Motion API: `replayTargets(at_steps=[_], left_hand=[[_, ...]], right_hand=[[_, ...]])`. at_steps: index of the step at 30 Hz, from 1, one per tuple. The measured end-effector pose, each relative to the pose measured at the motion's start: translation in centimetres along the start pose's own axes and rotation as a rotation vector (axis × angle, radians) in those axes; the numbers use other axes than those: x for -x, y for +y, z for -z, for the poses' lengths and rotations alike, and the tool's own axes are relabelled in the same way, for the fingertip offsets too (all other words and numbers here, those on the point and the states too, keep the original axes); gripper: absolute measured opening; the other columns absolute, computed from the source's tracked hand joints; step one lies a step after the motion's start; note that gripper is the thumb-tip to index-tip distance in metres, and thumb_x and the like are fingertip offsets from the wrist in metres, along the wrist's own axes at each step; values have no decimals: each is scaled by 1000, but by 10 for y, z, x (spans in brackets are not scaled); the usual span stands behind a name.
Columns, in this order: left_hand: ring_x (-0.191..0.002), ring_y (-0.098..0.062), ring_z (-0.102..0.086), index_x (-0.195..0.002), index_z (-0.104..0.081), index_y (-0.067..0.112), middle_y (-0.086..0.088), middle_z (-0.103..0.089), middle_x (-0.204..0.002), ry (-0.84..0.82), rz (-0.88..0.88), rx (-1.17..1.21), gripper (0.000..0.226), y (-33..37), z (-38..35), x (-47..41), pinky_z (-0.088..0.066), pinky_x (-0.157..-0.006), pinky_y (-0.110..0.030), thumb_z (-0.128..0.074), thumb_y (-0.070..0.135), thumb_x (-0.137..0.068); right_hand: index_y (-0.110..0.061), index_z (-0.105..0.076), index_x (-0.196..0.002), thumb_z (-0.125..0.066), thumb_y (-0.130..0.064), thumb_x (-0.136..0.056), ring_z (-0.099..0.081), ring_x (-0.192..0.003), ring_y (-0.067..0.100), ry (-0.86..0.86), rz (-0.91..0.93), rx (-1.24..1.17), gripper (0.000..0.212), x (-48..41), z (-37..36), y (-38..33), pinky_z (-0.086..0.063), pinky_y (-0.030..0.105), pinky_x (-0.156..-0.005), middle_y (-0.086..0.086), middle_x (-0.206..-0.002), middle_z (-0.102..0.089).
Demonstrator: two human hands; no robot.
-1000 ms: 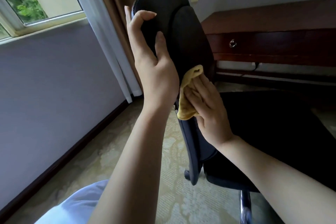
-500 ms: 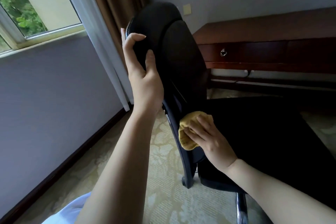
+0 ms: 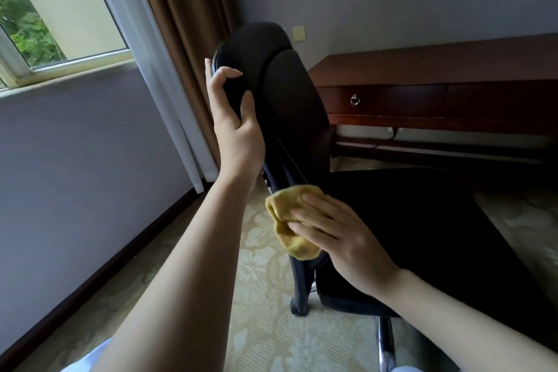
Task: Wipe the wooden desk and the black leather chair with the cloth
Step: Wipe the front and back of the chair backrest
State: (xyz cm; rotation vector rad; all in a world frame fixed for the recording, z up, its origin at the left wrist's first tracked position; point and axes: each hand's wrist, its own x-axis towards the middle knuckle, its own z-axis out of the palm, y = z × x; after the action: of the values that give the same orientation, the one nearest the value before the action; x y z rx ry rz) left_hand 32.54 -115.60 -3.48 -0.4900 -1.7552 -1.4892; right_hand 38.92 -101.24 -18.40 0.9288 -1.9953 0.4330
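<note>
The left hand (image 3: pixel 238 136) grips the black leather chair (image 3: pixel 290 93) by its top to steady it, while the right hand (image 3: pixel 341 238), fingers flat, presses the yellow cloth (image 3: pixel 287 214) low on its edge.

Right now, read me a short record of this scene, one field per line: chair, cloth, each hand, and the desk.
chair: black, backrest upright, seat extending right
cloth: yellow, bunched against the lower edge of the backrest
left hand: grips the upper part of the backrest
right hand: straight fingers press the cloth onto the chair
desk: dark wood, behind the chair, untouched by either hand
</note>
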Motion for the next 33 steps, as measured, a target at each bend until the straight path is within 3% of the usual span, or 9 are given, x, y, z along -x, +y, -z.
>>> replayTargets(at_steps=[3, 8, 11, 15, 21, 25, 29, 31, 33], left_hand=[[-147, -16, -9, -109, -42, 17, -15, -22, -155, -7, -7, -17, 30, 0, 0, 1, -10, -104, 0, -42, -7, -92], [-147, -16, -8, -110, -41, 17, -15, -20, -156, -25, 5, -2, 31, 2, 2, 2, -11, -105, -1, -41, -8, -91], [-147, -15, -7, -110, -42, 17, -13, -19, -157, -26, 9, -6, 32, 1, 2, 2, -11, -106, -2, -40, -8, -91], [-147, -18, -8, -110, -41, 17, -15, -20, -156, -14, 3, -29, 33, 2, 1, 2, -11, -107, -3, -40, -10, -90], [-144, -30, -18, -107, -39, 22, -21, -23, -152, -1, 24, -50, 36, 3, 0, 2, -17, -117, -37, -40, -10, -90], [-143, -30, -19, -108, -39, 21, -21, -23, -152, 8, 25, -59, 35, 2, 0, 2, -18, -117, -38, -41, -10, -90], [-142, -33, -20, -109, -39, 20, -23, -25, -150, 9, 28, -71, 34, 1, 1, 1, -19, -116, -40, -41, -9, -90], [-143, -30, -19, -109, -39, 19, -20, -24, -152, 13, 27, -67, 34, 2, 1, 1, -18, -117, -39, -41, -9, -91], [-145, -27, -17, -108, -39, 20, -18, -23, -153, 17, 27, -67, 34, 2, 0, 1, -17, -118, -37, -41, -9, -91]], right_hand=[[-14, -63, -121, -49, -11, -99, -43, -130, 20, 105, 150, 113, 27, -33, -3, 4, -35, 46, -108, -1, -129, -59], [-16, -62, -123, -64, -6, -85, -48, -128, 21, -98, 214, 302, 39, -27, -45, 25, -37, 49, -107, -3, -132, -57], [-16, -61, -125, -52, -3, -88, -40, -130, 20, -39, 183, 279, 40, -11, -68, 30, -25, 44, -113, -5, -132, -57], [-20, -58, -127, -51, -8, -92, -36, -132, 15, -55, 228, 257, 38, 13, -83, 39, -19, 40, -116, -10, -138, -46], [-27, -56, -128, -47, -11, -88, -36, -131, 11, -219, 309, 257, 44, 49, -90, 48, -18, 36, -114, -13, -135, -53], [-28, -55, -129, -44, -12, -88, -34, -132, 10, -289, 305, 248, 45, 50, -90, 49, -18, 35, -113, -15, -136, -51], [-34, -59, -126, -47, -17, -89, -38, -134, 9, -482, 418, 273, 42, 70, -81, 53, -23, 33, -113, -18, -137, -50], [-37, -68, -111, -66, -18, -82, -47, -128, 9, -529, 347, 257, 35, 85, -73, 47, -33, 33, -109, -20, -127, -58], [-33, -72, -103, -69, -8, -76, -52, -124, 10, -533, 75, 142, 37, 105, -71, 33, -31, 29, -111, -17, -123, -60]])
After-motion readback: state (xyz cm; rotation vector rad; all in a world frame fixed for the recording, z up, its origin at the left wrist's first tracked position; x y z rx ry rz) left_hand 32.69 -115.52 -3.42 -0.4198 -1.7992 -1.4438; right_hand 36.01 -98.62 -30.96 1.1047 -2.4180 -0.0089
